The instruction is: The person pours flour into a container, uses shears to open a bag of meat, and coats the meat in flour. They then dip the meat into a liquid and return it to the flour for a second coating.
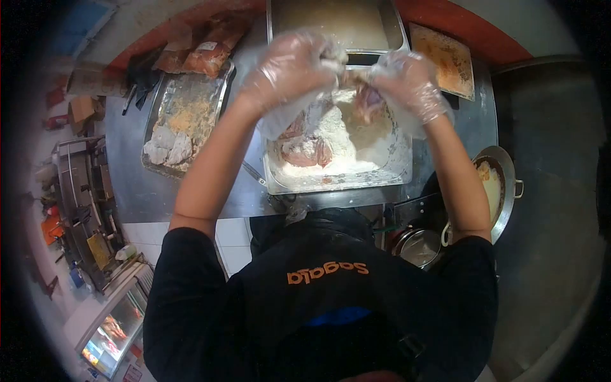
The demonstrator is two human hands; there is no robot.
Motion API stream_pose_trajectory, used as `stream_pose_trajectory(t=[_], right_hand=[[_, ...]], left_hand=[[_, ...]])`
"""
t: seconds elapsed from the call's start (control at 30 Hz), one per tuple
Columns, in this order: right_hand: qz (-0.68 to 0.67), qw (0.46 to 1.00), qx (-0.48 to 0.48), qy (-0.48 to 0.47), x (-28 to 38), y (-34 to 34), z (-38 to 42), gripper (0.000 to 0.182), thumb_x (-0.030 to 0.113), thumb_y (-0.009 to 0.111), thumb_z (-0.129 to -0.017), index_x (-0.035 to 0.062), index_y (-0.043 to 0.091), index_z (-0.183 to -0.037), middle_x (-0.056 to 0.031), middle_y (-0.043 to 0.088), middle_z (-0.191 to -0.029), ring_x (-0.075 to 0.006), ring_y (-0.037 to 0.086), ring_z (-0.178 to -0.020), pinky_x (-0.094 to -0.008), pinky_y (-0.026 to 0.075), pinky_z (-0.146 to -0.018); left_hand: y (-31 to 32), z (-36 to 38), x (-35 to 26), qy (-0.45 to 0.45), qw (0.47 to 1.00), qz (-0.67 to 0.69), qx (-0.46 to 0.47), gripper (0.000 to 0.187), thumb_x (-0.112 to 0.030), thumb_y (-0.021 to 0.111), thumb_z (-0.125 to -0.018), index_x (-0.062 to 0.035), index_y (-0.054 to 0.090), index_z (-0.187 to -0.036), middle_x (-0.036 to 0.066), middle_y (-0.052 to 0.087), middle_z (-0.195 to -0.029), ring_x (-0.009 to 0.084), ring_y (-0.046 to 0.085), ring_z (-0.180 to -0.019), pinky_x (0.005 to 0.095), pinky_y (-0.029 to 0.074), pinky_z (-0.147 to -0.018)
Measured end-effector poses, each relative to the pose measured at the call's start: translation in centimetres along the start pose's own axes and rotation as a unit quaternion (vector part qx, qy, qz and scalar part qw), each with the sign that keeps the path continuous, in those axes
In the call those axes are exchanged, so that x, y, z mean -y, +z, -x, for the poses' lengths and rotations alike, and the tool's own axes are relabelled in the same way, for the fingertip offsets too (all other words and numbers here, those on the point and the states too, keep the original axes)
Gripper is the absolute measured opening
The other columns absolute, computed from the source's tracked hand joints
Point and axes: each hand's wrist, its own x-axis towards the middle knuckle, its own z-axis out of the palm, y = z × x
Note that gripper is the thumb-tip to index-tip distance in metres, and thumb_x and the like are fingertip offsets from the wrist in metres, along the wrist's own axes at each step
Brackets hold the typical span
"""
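Both my hands wear clear plastic gloves and are raised over a metal tray (273,186) of white flour (334,137). My left hand (289,67), blurred by motion, has its fingers closed on a whitish, floury end of raw meat. My right hand (410,83) grips a pinkish piece of raw meat (369,105) that hangs below its fingers. The meat seems to span the gap between the two hands. Another raw meat piece (307,153) lies in the flour at the tray's near left, partly dusted.
To the left, a tray (154,114) holds flour-coated pieces (168,148) and crumbs, with bagged meat (210,54) behind it. A pan of cloudy liquid (334,25) stands at the back. A stained board (443,60) and a wok (506,191) are on the right.
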Motion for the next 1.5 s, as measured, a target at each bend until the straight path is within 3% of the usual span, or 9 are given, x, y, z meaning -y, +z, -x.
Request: stream_pose_trajectory(t=[0.23, 0.37, 0.6, 0.7, 0.83, 0.97, 1.03, 1.17, 1.5], right_hand=[[-0.086, 0.994, -0.057, 0.042, 0.2, 4.7, 4.2, 0.04, 0.037, 0.073, -0.072, 0.005, 0.07, -0.095, -0.0178, 0.069, -0.097, -0.0311, 0.066, -0.091, -0.0386, 0.051, -0.084], [0.032, 0.957, 0.285, 0.04, -1.0, 10.7, 6.6, 0.038, 0.033, 0.06, -0.078, 0.0028, 0.069, -0.098, -0.0191, 0.069, -0.092, -0.0323, 0.067, -0.084, -0.0404, 0.052, -0.078], [0.011, 0.916, 0.392, 0.087, 2.2, 14.1, 6.9, 0.045, 0.032, 0.065, -0.071, 0.0001, 0.069, -0.103, -0.0237, 0.066, -0.102, -0.0323, 0.063, -0.097, -0.0385, 0.048, -0.087], [-0.139, 0.967, 0.207, 0.047, 1.0, 15.8, 9.5, 0.043, 0.038, 0.066, -0.069, -0.0047, 0.069, -0.075, -0.0258, 0.066, -0.082, -0.0332, 0.066, -0.082, -0.0375, 0.05, -0.077], [-0.103, 0.961, 0.242, 0.087, 3.4, 13.0, 8.1, 0.044, 0.038, 0.067, -0.069, -0.0055, 0.069, -0.076, -0.0261, 0.066, -0.083, -0.0342, 0.066, -0.081, -0.0378, 0.05, -0.077], [0.081, 0.903, 0.421, -0.014, 7.8, 12.5, 7.3, 0.046, 0.032, 0.066, -0.07, -0.006, 0.067, -0.095, -0.0271, 0.067, -0.097, -0.0353, 0.065, -0.092, -0.0383, 0.049, -0.086], [0.056, 0.983, 0.143, 0.104, 3.7, 20.3, 8.0, 0.048, 0.03, 0.065, -0.07, -0.0087, 0.066, -0.098, -0.0297, 0.065, -0.098, -0.0346, 0.064, -0.098, -0.0383, 0.049, -0.087], [-0.032, 0.954, 0.28, 0.103, 1.8, 18.4, 6.5, 0.062, 0.038, 0.068, -0.074, -0.0098, 0.061, -0.112, -0.0285, 0.059, -0.119, -0.0367, 0.055, -0.118, -0.0379, 0.042, -0.102], [-0.045, 0.968, 0.179, 0.172, 3.0, 10.7, 7.3, 0.045, 0.028, 0.066, -0.079, 0.0019, 0.062, -0.115, -0.0246, 0.062, -0.115, -0.0376, 0.059, -0.109, -0.0402, 0.046, -0.095]], left_hand=[[5.3, 1.9, 4.0, -0.077, 0.997, -0.017, 0.026, 0.032, -0.032, 0.062, -0.078, -0.0119, 0.071, -0.1, 0.015, 0.066, -0.105, 0.0303, 0.062, -0.099, 0.0357, 0.048, -0.092], [3.9, 4.7, 5.0, -0.059, 0.998, -0.022, -0.027, 0.024, -0.024, 0.06, -0.081, -0.0117, 0.071, -0.098, 0.012, 0.066, -0.111, 0.0297, 0.058, -0.109, 0.0366, 0.044, -0.098], [9.3, 14.2, 7.2, -0.057, 0.953, -0.015, -0.297, 0.021, -0.008, 0.059, -0.078, -0.0114, 0.071, -0.094, 0.012, 0.066, -0.105, 0.0303, 0.06, -0.104, 0.0417, 0.046, -0.093], [11.2, 14.8, 7.3, -0.129, 0.918, 0.016, -0.375, 0.02, -0.005, 0.058, -0.077, -0.0094, 0.071, -0.092, 0.013, 0.066, -0.101, 0.0314, 0.061, -0.1, 0.0405, 0.047, -0.091], [10.4, 14.7, 5.9, -0.124, 0.896, 0.147, -0.4, 0.021, -0.001, 0.057, -0.076, -0.007, 0.07, -0.092, 0.015, 0.066, -0.1, 0.032, 0.062, -0.097, 0.04, 0.049, -0.089], [9.8, 15.3, 6.3, -0.025, 0.96, 0.009, -0.279, 0.026, 0.001, 0.055, -0.076, -0.0058, 0.067, -0.099, 0.015, 0.065, -0.098, 0.0335, 0.062, -0.098, 0.0408, 0.05, -0.088], [10.5, 15.0, 7.0, 0.026, 0.956, -0.005, -0.291, 0.026, -0.003, 0.056, -0.078, -0.0059, 0.067, -0.101, 0.015, 0.066, -0.1, 0.0343, 0.062, -0.098, 0.041, 0.05, -0.089], [9.0, 14.7, 6.4, -0.036, 0.953, 0.042, -0.296, 0.024, -0.005, 0.057, -0.076, -0.0055, 0.07, -0.096, 0.016, 0.067, -0.104, 0.0338, 0.062, -0.1, 0.0405, 0.049, -0.091], [8.8, 16.0, 7.6, -0.032, 0.962, 0.009, -0.272, 0.028, -0.002, 0.06, -0.074, -0.0037, 0.068, -0.102, 0.016, 0.066, -0.105, 0.032, 0.063, -0.098, 0.0374, 0.049, -0.089]])
